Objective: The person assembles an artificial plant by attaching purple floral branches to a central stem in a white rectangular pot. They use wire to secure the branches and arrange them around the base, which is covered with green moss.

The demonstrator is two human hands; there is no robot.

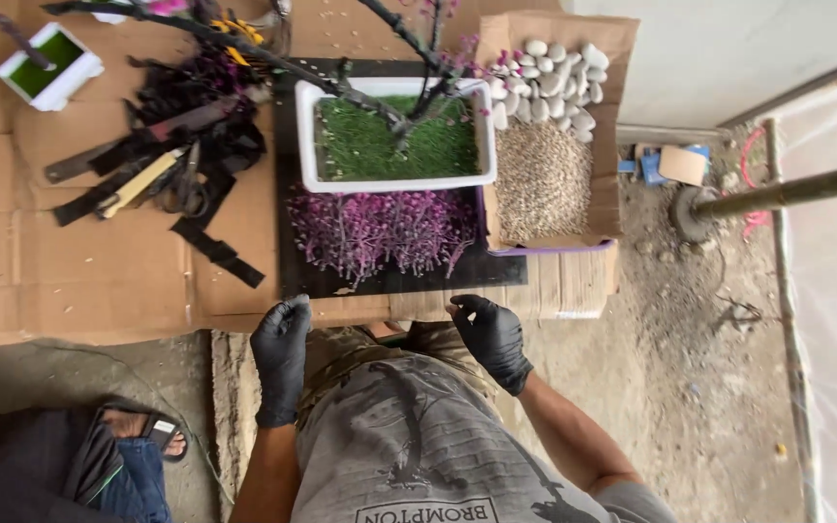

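Both gloved hands hovered at the near edge of the cardboard-covered surface [99, 281], holding nothing. The left hand [280, 353] had its fingers curled narrow; the right hand [492, 337] had them loosely bent. Just beyond them lay purple sprigs [380, 230] on a black mat [496, 271], with a white planter [394, 145] of green moss behind.

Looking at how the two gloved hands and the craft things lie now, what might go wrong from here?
1. The white rectangular planter with green turf carries a dark branch leaning far to one side; a knock might tip it.
2. The open cardboard box of white pebbles and gravel sits at the cardboard's edge, close to the right hand in a black glove; a nudge may spill it.
3. The left hand in a black glove could brush the pile of purple flower sprigs off the black board.
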